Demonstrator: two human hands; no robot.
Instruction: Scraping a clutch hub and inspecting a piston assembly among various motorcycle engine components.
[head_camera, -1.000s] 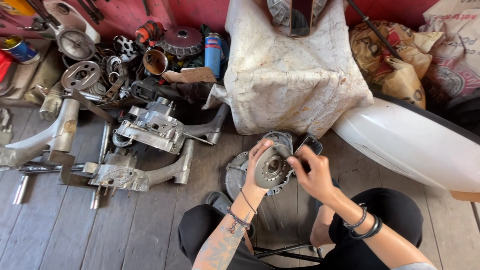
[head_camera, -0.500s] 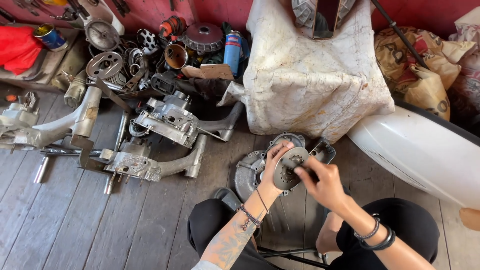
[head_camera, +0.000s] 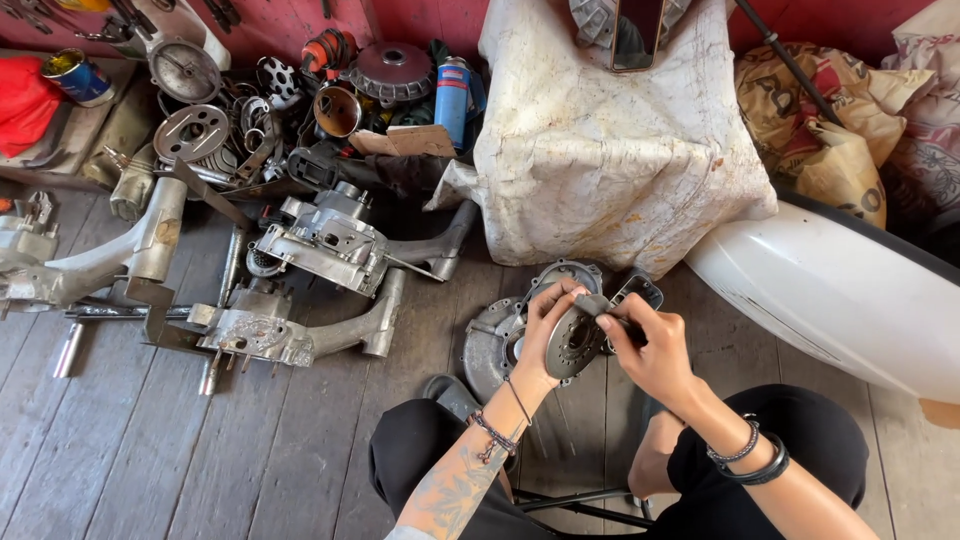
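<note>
Holding a round, grey metal plate (head_camera: 572, 342) with a centre hole between both hands, the person keeps it above the wooden floor (head_camera: 300, 450), just over a larger metal cover (head_camera: 490, 340). The left hand (head_camera: 545, 330) has its fingers clamped on the plate's left rim, and the right hand (head_camera: 650, 350) pinches the upper right edge. The plate stands nearly on edge, its face turned toward the person.

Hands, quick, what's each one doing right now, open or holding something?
Left hand: closed on the rim of the round metal plate.
Right hand: closed, fingertips pinching a small grey piece at the plate's top edge.
</note>
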